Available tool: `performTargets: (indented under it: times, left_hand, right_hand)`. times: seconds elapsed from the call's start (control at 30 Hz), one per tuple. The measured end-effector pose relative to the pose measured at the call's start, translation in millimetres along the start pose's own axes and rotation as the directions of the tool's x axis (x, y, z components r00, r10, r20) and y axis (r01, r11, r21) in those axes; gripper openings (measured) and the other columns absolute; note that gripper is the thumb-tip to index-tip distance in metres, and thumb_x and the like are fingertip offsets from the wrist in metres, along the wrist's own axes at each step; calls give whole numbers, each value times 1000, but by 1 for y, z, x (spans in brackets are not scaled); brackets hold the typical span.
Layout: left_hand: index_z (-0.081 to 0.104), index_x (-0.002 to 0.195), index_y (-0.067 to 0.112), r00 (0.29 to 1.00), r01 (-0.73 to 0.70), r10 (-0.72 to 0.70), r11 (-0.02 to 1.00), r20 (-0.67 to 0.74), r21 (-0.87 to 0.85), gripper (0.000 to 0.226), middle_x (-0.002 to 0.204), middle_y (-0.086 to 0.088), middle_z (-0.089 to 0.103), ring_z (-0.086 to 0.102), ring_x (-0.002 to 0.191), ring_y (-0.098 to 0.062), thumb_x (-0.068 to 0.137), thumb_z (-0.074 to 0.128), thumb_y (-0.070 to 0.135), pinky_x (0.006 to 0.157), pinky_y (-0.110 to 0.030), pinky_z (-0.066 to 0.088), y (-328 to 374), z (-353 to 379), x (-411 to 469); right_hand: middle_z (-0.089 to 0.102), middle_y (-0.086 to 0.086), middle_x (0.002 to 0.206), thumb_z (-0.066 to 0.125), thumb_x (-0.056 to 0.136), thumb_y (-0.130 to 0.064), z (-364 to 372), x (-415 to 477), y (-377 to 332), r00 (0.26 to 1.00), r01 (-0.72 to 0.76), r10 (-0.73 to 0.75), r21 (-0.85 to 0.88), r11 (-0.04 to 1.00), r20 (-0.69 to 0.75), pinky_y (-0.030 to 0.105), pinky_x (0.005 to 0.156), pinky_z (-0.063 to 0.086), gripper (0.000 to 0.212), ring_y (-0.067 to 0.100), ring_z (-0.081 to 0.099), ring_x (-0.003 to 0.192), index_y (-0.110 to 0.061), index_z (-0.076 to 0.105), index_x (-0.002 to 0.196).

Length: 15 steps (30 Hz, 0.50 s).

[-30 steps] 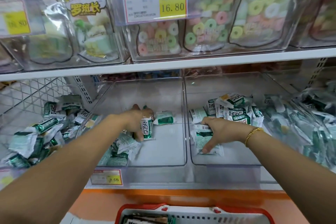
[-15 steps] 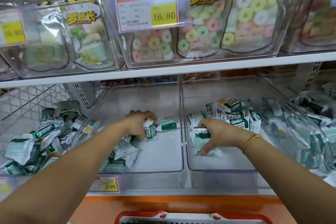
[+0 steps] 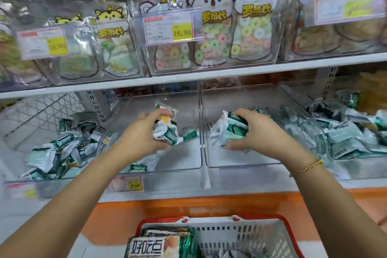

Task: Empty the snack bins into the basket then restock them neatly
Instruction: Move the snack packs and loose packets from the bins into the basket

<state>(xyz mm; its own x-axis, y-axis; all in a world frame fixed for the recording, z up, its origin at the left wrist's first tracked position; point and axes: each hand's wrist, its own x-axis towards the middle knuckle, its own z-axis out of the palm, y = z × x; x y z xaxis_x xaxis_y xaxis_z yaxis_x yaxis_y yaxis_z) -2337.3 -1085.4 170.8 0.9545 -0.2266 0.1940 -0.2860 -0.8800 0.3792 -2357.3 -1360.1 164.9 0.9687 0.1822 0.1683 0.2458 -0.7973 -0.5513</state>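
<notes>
- Hands: left hand [image 3: 142, 134] clutches snack packets [image 3: 167, 132]; right hand [image 3: 259, 132] clutches another bunch.
- Drop target: basket [image 3: 240, 234] lies below, toward the person, centred between both.

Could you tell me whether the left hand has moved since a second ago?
Yes. The left hand, gripping a bundle of packets, has risen slightly, judged against the loose packet lying beside it on the floor of the bin.

Green-white snack packets [image 3: 345, 140] in clear bins [image 3: 184, 159], red basket [image 3: 281, 219] below
</notes>
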Motion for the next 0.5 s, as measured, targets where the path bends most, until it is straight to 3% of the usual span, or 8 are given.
performTargets:
  times: [0.1,0.2,0.33,0.43,0.5]
  left_hand:
    - [40,116,52,988,-148,148,989,-48,5,73,112,10,42,41,92,2,65,85,25,72,-13,33,36,-14,-41]
    - [38,114,60,957,-286,288,956,30,-62,72,111,21,41,40,97,18,65,84,34,80,3,29,66,-17,-80]
    - [32,116,68,894,-272,292,956,340,-107,75,125,22,41,39,116,5,66,82,45,94,-9,32,81,17,-111]
    - [36,125,58,839,-154,172,985,515,-79,76,133,14,42,43,121,-7,69,82,39,96,-22,36,80,79,-128]
    - [39,132,44,786,-37,53,999,616,-38,77,139,7,42,44,124,-13,70,82,31,93,-23,36,76,132,-140]
  right_hand:
    - [62,-15,94,86,65,-28,-20,-52,-19,997,21,-3,234,972,-78,16,63,47,55,5,62,80,-29,54,109]
    - [65,-10,87,86,64,-21,-27,-101,-21,998,-3,32,450,893,-58,9,53,47,51,-1,64,70,-29,55,104]
    - [64,-8,89,88,61,-32,3,-134,17,982,-157,185,355,922,-46,10,53,43,58,2,62,72,-27,53,108]
    - [60,-5,90,85,65,-32,50,-148,57,967,-250,255,174,952,-5,16,52,41,52,11,56,74,-23,49,101]
    - [62,0,99,84,67,-30,88,-153,81,945,-312,308,23,950,108,22,63,48,52,17,58,83,-21,48,104]
